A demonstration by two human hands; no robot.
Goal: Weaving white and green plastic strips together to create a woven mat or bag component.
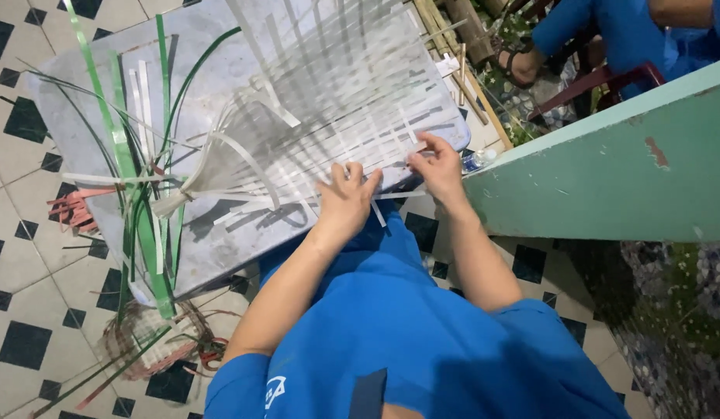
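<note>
Left hand (343, 200), centre of the frame, lies palm-down with fingers spread on the woven white strips (352, 116), fingertips pressing the near edge of the weave; grasping nothing that shows. Right hand (436, 164), just right of it, pinches a single white strip at the weave's edge between thumb and fingers. The weave spreads from frame centre to upper centre on a grey metal sheet (212, 39) laid on a black-and-white tiled floor (26, 256).

Left of centre: a bundle of loose white strips (212, 167) gathered at one end, fanning toward the weave. Green strips (135, 194) cross the sheet's left part and run down to the lower left. Reddish strips (73, 209) at the left edge, on the tiles.

Right side: green painted wall (608, 171). Upper right: another person's sandalled foot (519, 66) beside a red chair (608, 81).
</note>
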